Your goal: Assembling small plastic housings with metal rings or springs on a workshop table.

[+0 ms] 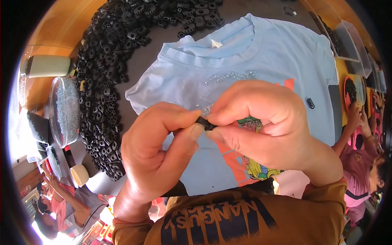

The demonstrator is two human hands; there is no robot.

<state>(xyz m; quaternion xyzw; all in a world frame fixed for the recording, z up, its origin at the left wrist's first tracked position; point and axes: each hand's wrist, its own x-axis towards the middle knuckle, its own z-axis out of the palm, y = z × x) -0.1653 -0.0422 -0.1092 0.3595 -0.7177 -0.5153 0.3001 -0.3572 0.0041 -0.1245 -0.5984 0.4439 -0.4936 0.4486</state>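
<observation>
My left hand (pixel 153 151) and my right hand (pixel 269 118) meet over a light blue T-shirt (pixel 175 77) spread on the table. A small black plastic piece (pixel 205 123), like part of a hair claw clip, is pinched between both thumbs and forefingers. Fingertips cover much of it, so its exact shape is hard to make out. Just beyond my hands, small silvery coil springs (pixel 243 75) lie loose on the shirt. To the right of my right hand, a single black clip piece (pixel 310 103) rests on the cloth.
A large heap of black claw-clip pieces (pixel 102 81) curves along the left and far side of the dark table. Left of it stand a clear round dish (pixel 52 112) of springs and a cream roll (pixel 79 175). Clear bins (pixel 351 41) and people working are at the sides.
</observation>
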